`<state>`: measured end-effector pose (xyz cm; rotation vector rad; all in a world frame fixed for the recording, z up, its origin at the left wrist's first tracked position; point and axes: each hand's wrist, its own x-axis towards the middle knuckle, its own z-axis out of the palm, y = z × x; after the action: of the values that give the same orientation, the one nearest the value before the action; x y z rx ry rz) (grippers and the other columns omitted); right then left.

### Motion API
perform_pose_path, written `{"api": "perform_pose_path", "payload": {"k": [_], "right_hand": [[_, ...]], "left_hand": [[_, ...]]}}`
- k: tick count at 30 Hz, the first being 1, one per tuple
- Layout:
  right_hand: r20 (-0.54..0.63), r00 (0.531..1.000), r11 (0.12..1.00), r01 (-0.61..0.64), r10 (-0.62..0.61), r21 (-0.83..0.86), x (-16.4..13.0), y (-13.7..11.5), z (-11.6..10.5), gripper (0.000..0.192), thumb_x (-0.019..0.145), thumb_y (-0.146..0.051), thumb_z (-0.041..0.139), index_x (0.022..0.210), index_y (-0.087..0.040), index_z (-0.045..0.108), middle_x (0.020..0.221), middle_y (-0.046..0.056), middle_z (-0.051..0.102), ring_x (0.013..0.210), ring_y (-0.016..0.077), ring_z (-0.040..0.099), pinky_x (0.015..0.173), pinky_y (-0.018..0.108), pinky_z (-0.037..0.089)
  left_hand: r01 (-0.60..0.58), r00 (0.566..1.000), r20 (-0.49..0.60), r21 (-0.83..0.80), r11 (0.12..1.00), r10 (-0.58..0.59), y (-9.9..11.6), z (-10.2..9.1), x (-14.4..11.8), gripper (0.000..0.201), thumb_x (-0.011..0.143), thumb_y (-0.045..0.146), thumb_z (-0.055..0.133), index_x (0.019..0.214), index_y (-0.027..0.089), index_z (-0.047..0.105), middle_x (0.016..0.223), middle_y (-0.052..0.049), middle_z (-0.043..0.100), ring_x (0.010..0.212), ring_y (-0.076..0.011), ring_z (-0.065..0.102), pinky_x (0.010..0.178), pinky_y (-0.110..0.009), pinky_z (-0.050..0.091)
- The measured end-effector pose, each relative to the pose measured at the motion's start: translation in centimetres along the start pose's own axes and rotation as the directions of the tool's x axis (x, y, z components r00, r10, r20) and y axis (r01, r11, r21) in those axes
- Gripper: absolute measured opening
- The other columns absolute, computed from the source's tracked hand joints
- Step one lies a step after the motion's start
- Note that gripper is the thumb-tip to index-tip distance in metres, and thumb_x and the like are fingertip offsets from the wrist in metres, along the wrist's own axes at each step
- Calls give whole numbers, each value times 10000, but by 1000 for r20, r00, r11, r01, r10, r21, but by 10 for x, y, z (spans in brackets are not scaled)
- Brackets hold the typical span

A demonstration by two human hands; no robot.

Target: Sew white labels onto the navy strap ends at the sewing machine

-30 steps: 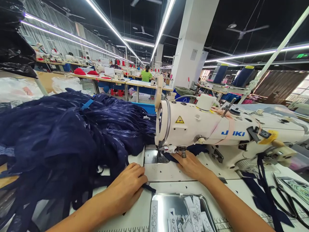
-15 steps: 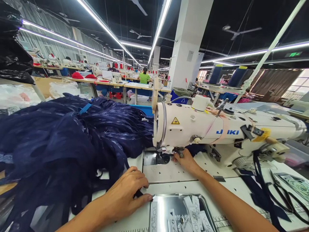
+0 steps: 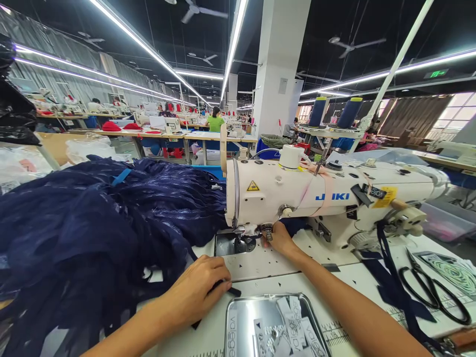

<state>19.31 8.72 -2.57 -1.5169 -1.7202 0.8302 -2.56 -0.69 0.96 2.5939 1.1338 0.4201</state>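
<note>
A short dark navy strap (image 3: 233, 291) is pinched between the thumb and fingers of my left hand (image 3: 203, 285), just in front of the sewing machine's bed. Its end pokes out to the right, above the metal tray (image 3: 231, 317) of printed labels (image 3: 293, 325). My right hand (image 3: 281, 241) reaches under the white sewing machine (image 3: 256, 198), right of the needle plate (image 3: 223, 244). Its fingers are curled behind the tension spring (image 3: 267, 232), and what they grip is hidden. Dark navy fabric (image 3: 299, 224) lies behind that hand.
A large heap of navy lace-edged garments (image 3: 111, 223) covers the left side. Black scissors (image 3: 433, 292) and navy strips (image 3: 394, 292) lie at the right, near a pale green coiled cord (image 3: 453, 272). A person in a green top (image 3: 214, 123) sits further back.
The left thumb has drawn in towards the fingers, and the strap's end now shows beyond them. My right hand stays beside the needle area. The whole view has shifted slightly.
</note>
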Motion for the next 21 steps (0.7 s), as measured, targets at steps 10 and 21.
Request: {"api": "perform_pose_path", "payload": {"k": [10,21], "right_hand": [[-14,1000,1000,9,-9,-12,0,1,0,186,633,-98,393,483,-174,473,350,-39,486,424,105,473,470,197,341],[-10,998,998,66,-66,22,2,6,2,155,648,-118,392,539,-177,484,394,-24,544,472,126,523,544,220,382]], "left_hand": [[85,882,-197,-828,554,-429,-5,14,37,137,692,271,509,777,171,548,1184,-88,495,1062,-236,506,867,-362,424],[4,853,-34,-997,72,-520,-10,24,44,312,641,149,479,943,212,432,1064,-50,547,952,-189,579,848,-365,443]]}}
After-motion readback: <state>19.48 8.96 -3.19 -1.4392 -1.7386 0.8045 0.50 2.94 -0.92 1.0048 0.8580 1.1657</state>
